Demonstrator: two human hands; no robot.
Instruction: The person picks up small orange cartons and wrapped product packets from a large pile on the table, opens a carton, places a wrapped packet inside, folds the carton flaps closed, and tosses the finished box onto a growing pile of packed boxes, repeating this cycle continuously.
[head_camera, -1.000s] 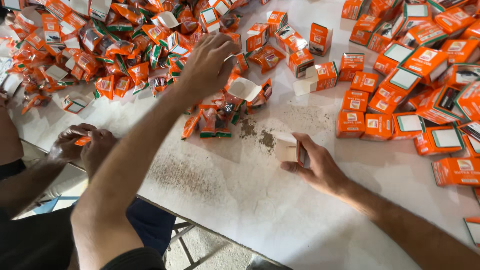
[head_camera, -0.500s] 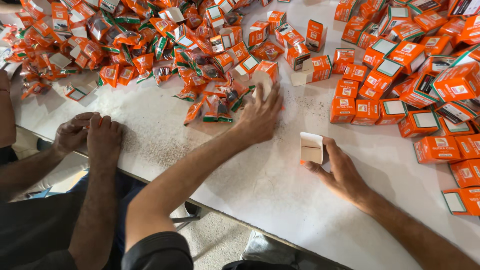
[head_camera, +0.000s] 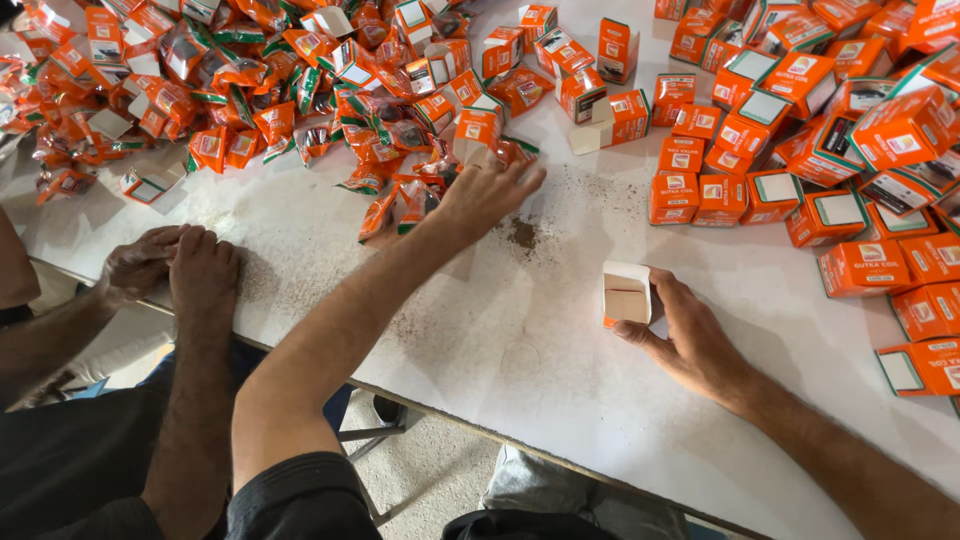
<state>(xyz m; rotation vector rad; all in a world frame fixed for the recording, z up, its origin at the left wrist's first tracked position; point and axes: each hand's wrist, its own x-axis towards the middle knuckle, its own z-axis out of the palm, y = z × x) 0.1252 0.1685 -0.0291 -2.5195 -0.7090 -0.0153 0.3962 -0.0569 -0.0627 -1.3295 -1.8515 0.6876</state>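
Near the middle of the white bench, the right hand is holding a small open carton upright, fingers curled around its right side and thumb at its lower edge. The carton's long axis is standing roughly vertical off the bench, its open mouth pointing up toward the camera, showing a pale interior. The left hand is reaching toward the far side, fingers spread narrowly and flat, tips touching the pile of orange sachets; whether it is gripping one, I cannot tell. Assembled orange boxes are lying toward the far right corner. At the near left edge, another person's hands are resting together.
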